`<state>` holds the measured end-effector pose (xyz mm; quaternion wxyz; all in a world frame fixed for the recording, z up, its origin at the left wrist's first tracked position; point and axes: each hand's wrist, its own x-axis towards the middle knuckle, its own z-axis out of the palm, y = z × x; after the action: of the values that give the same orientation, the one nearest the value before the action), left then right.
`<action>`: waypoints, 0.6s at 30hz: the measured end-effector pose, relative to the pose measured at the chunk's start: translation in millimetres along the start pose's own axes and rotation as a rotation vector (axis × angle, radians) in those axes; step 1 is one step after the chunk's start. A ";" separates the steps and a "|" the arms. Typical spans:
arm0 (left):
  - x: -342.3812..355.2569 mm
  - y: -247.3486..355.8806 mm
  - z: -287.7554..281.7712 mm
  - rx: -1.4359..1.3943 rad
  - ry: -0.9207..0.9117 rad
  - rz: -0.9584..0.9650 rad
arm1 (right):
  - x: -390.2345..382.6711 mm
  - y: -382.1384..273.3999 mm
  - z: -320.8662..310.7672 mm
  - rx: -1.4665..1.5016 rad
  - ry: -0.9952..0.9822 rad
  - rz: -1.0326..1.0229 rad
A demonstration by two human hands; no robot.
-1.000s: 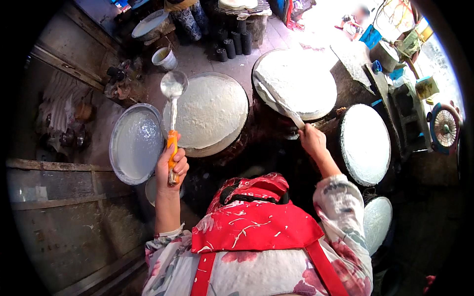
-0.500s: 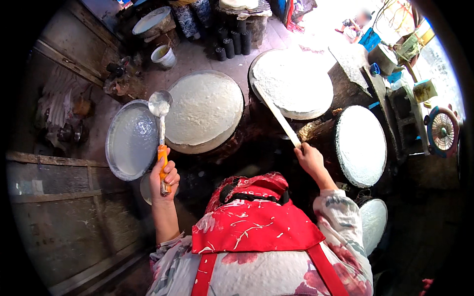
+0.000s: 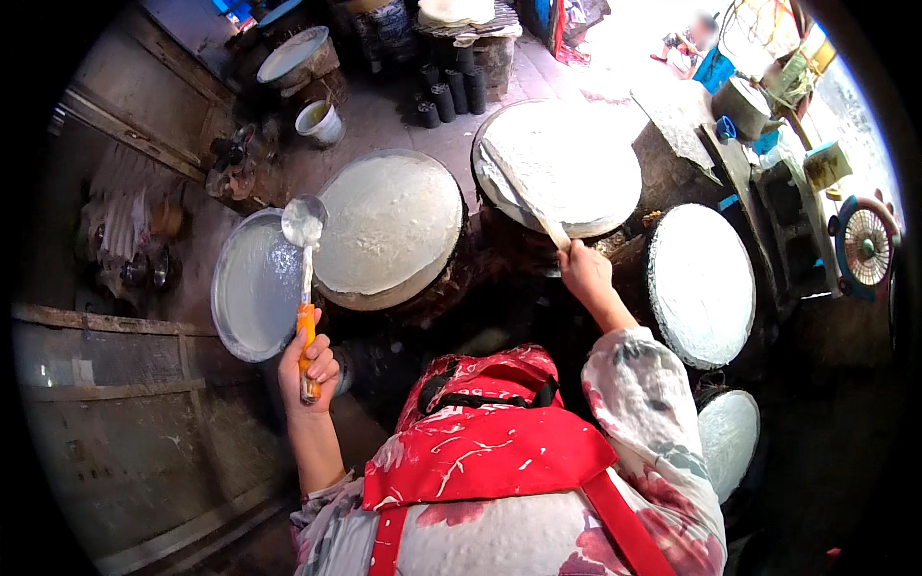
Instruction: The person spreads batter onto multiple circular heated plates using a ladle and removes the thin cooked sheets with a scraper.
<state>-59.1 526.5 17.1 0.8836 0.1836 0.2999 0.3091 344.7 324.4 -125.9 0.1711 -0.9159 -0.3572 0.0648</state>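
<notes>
My left hand (image 3: 309,370) is closed round the orange handle of a metal ladle (image 3: 305,228). The ladle is held upright, its bowl coated in white batter, over the near side of a round basin (image 3: 248,307) of thin white liquid. In my right hand (image 3: 588,276) is a long, flat, pale stick (image 3: 523,197), gripped at its near end. Its blade lies across the left part of a round griddle (image 3: 586,168) covered with a white layer. Between basin and griddle sits another white-coated griddle (image 3: 389,226), its surface lumpy in places.
Two more white-coated round griddles, one upper (image 3: 701,288) and one lower (image 3: 728,444), stand to my right. Beyond are black cylindrical briquettes (image 3: 449,98), a white bucket (image 3: 321,125) and a stool with flat round sheets (image 3: 456,12). A fan (image 3: 864,245) stands right; a person (image 3: 687,48) is far off.
My right hand has moved forward and left, and the stick now lies farther over the griddle. My left hand with the ladle has shifted slightly left and nearer to me.
</notes>
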 end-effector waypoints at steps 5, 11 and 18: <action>-10.0 1.3 7.5 0.019 0.017 0.008 | 73.3 25.6 -15.2 0.035 0.150 0.096; -13.7 8.8 7.9 0.015 -0.005 0.009 | 46.8 6.2 -10.3 0.114 -0.126 0.167; -1.6 25.8 -0.4 -0.047 -0.126 -0.052 | -17.1 22.3 -13.0 0.778 -0.034 0.404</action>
<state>-71.6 544.7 30.6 0.9127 0.1740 0.2408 0.2806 349.3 294.0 -121.8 0.4814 -0.8336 -0.1228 0.2415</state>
